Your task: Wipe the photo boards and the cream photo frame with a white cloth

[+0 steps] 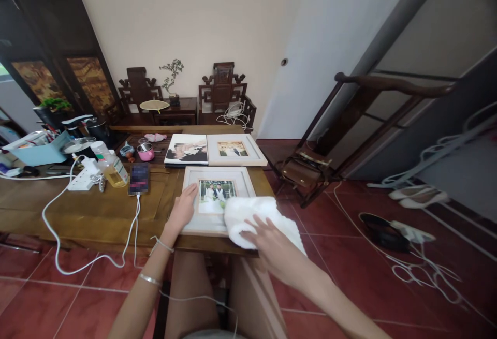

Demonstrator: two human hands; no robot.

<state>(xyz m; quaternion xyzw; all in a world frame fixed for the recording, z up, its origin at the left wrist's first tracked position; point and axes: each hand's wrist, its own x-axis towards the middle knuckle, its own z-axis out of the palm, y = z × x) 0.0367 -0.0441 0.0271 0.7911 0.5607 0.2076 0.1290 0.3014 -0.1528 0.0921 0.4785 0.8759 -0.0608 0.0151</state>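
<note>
A white-framed photo (pixel 209 177) lies flat at the near edge of the wooden table (pixel 89 212). My left hand (pixel 182 209) rests flat on the frame's left side, fingers stretched out. My right hand (pixel 267 243) presses down on a fluffy white cloth (pixel 252 215) that covers the frame's lower right corner; its fingers lie spread over the cloth.
Behind it lie a second white frame (pixel 236 149) and a photo book (pixel 187 149). To the left are a phone (pixel 139 178) on a white cable, a bottle of yellow liquid (pixel 111 165), a power strip (pixel 83 178) and a pink bowl (pixel 146 151). A wooden chair (pixel 349 121) stands at right; cables and shoes lie on the red tile floor.
</note>
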